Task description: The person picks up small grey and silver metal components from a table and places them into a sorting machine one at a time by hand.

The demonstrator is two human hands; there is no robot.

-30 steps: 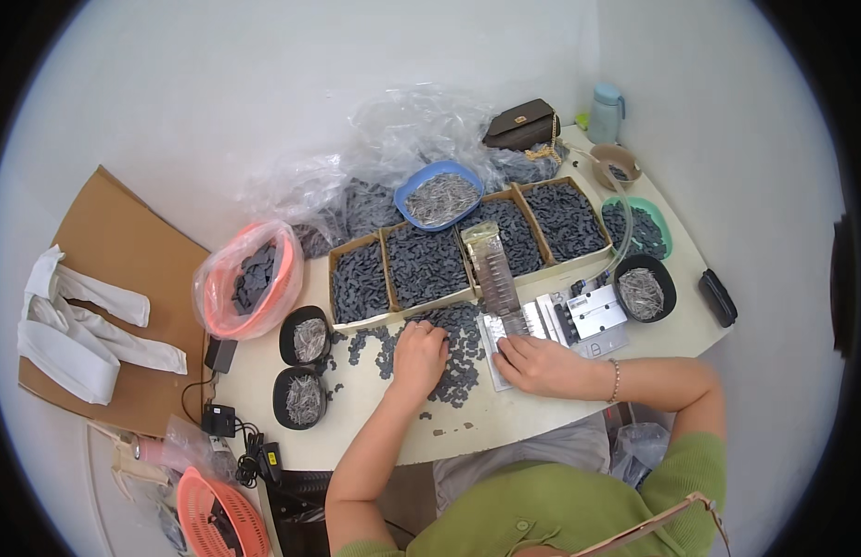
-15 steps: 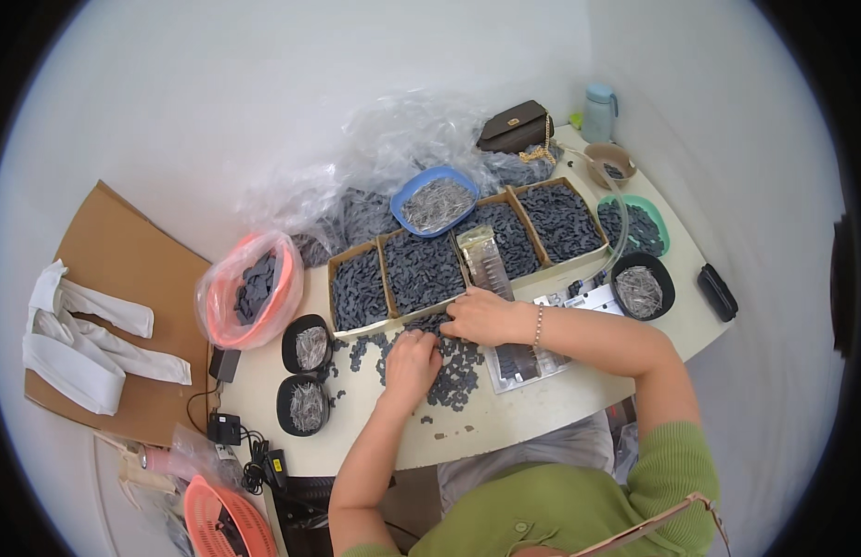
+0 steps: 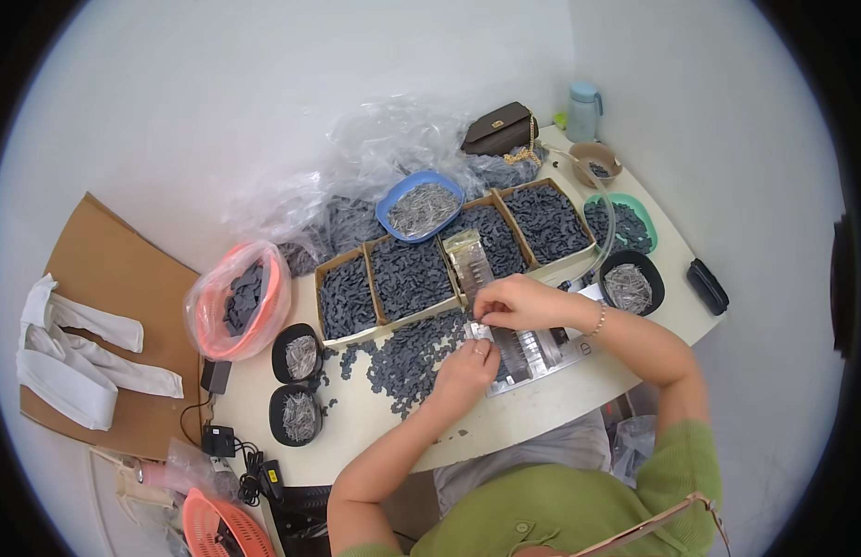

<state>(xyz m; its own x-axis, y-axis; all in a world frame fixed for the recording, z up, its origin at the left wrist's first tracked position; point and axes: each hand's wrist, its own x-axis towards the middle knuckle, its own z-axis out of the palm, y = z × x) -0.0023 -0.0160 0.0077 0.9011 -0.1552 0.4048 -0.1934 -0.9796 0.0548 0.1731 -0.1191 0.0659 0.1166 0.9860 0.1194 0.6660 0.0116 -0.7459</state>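
Observation:
Both hands meet at the left edge of a metal fixture [image 3: 528, 353] with a row of slots, which lies on the white table. My right hand [image 3: 518, 303] is closed in a pinch there, fingertips pointing left. Just in front of it, my left hand [image 3: 465, 376] has its fingers drawn together, close to the right fingertips. Whatever the fingers hold is too small to make out. Beside my left hand spreads a pile of small dark grey pieces [image 3: 402, 362]. Behind the fixture, a clear ribbed plastic strip [image 3: 471, 260] leans on the divided cardboard box [image 3: 351, 337].
A blue tray [image 3: 389, 226] of thin metal pins rests on the box. Black bowls [image 3: 280, 353] [image 3: 278, 422] [image 3: 659, 290] of pins flank the work area. Further right are a green bowl [image 3: 649, 223] and a black case [image 3: 707, 287]; at left, a pink basket [image 3: 207, 320].
Both hands have moved right, from the loose dark pieces to the fixture's left edge. The whole view has shifted slightly.

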